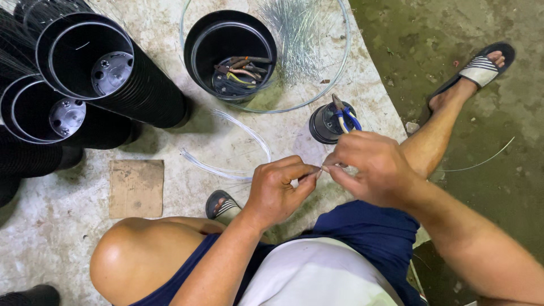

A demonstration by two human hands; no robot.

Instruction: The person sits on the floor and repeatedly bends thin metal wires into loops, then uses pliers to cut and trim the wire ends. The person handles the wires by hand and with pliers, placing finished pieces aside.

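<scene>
The left hand [277, 190] and right hand [368, 167] meet above the floor [68, 238], each closed in a fingertip pinch on one thin wire [314, 170] stretched between them. Just beyond stands a small black pot [324, 123] holding blue-handled pliers [344, 116]. A larger black pot [229, 51] holds tools. A bundle of wires [232, 153] lies near the left hand.

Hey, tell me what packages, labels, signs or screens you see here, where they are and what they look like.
No labels, signs or screens show.
Cardboard piece: flat on the concrete floor, left of the bent knee; brown, roughly rectangular, plain.
Black plastic pot: upright at top centre; round, holding hand tools.
</scene>
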